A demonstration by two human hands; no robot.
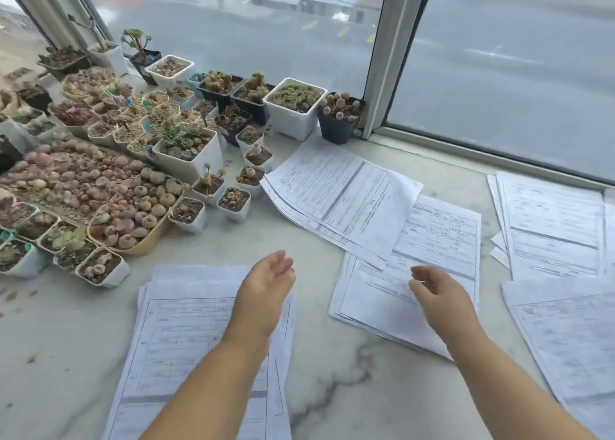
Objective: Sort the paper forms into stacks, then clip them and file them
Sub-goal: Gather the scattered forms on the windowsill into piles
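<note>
You're mid-sort — both your left hand (266,281) and right hand (436,289) hover empty, fingers loosely spread — next pinch a sheet from the loose middle pile (349,196) near the sill's (326,383) back edge

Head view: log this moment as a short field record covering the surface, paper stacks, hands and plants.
surface: marble sill by a window
near-left stack: paper forms under the left forearm
centre stack: forms below the right hand
skewed pile: forms overlapping the centre stack's far edge
right stacks: one far, one near
left hand: open, above the near-left stack, holding nothing
right hand: fingers relaxed, over the centre stack, holding nothing
plants: succulent pots crowd the left side
clips: none seen
</note>
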